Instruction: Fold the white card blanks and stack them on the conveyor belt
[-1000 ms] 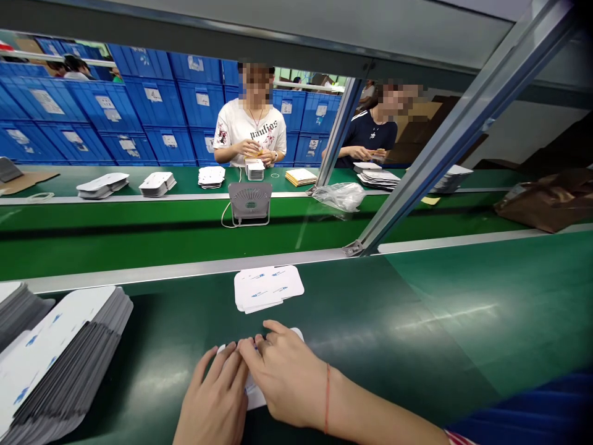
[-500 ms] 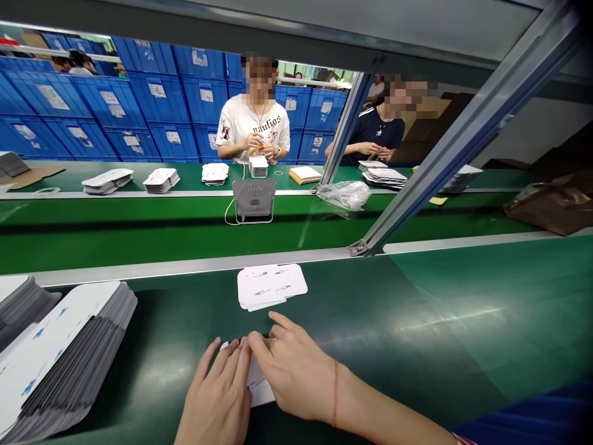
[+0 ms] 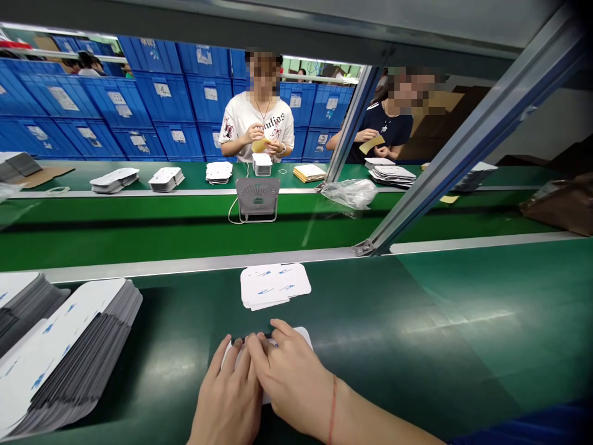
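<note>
A white sheet with rounded corners (image 3: 304,337) lies on the dark green table, mostly covered by both hands. My left hand (image 3: 230,386) rests on its left part, fingers stretched toward the far edge. Across the middle, my right hand (image 3: 296,374) has its thumb and bent fingers closed at the far edge, against the left fingertips. What is under the fingertips is partly hidden. Just beyond the hands lies a small pile of white sheets with blue print (image 3: 275,285).
Tall stacks of similar sheets (image 3: 78,346) stand at the left. A metal rail (image 3: 194,262) and a slanted post (image 3: 417,185) border the table. Beyond are a green belt (image 3: 115,228), a grey fan (image 3: 257,199), a plastic bag (image 3: 349,194) and two people holding yellowish pieces.
Both hands have shifted slightly right, and a corner of the sheet now shows beyond my right hand. Across the belt, the two people have raised yellowish pieces.
</note>
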`<action>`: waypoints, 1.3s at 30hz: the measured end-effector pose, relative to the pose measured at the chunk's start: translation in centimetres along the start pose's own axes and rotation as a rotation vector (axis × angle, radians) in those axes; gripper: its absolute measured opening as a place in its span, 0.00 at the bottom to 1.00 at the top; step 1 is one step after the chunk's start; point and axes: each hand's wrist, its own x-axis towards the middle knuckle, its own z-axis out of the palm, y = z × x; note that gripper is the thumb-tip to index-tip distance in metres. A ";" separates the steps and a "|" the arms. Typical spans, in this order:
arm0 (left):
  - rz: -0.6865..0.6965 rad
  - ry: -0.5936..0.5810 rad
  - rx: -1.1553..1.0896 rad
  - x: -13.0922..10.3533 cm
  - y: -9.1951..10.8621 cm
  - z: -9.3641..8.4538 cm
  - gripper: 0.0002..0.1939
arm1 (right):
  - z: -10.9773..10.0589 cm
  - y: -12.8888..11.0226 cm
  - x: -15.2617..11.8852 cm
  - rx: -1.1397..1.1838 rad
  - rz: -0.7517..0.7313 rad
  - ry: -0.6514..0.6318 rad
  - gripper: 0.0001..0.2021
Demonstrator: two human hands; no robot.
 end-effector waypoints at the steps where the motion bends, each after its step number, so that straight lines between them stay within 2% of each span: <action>1: 0.011 -0.005 0.013 0.0 0.0 0.0 0.23 | 0.1 -0.2 0.0 -0.002 0.006 0.003 0.18; 7: 0.048 -0.016 0.034 -0.1 -0.4 -0.7 0.22 | 0.8 -0.1 -0.6 0.044 0.042 0.071 0.23; 11: 0.086 0.032 0.019 -0.4 -1.1 -1.1 0.20 | 1.0 0.5 -1.5 0.095 0.055 0.123 0.22; 16: 0.000 0.055 -0.011 -1.1 -1.1 -0.4 0.19 | 0.4 0.7 -1.7 0.161 0.115 0.055 0.19; 22: -0.023 -0.010 -0.019 -1.8 -1.5 -0.3 0.21 | 0.6 0.9 -1.7 0.213 0.144 0.025 0.17; 26: -0.156 -0.098 -0.196 -2.0 -2.5 -0.9 0.21 | 1.4 1.5 -2.6 0.463 0.240 0.180 0.16; 29: -0.260 -0.108 -0.312 -2.0 -3.5 -0.8 0.22 | 1.7 1.7 -3.4 0.619 0.287 0.274 0.22; 32: -0.347 -0.113 -0.376 -2.0 -4.7 0.1 0.22 | 1.9 1.8 -4.1 0.660 0.323 0.299 0.26; 35: -0.448 -0.148 -0.456 -1.8 -5.7 1.1 0.20 | 2.4 1.7 -4.7 0.671 0.342 0.304 0.25; 39: -0.471 -0.203 -0.548 -0.8 -6.1 1.5 0.13 | 3.0 1.3 -5.3 0.673 0.303 0.327 0.25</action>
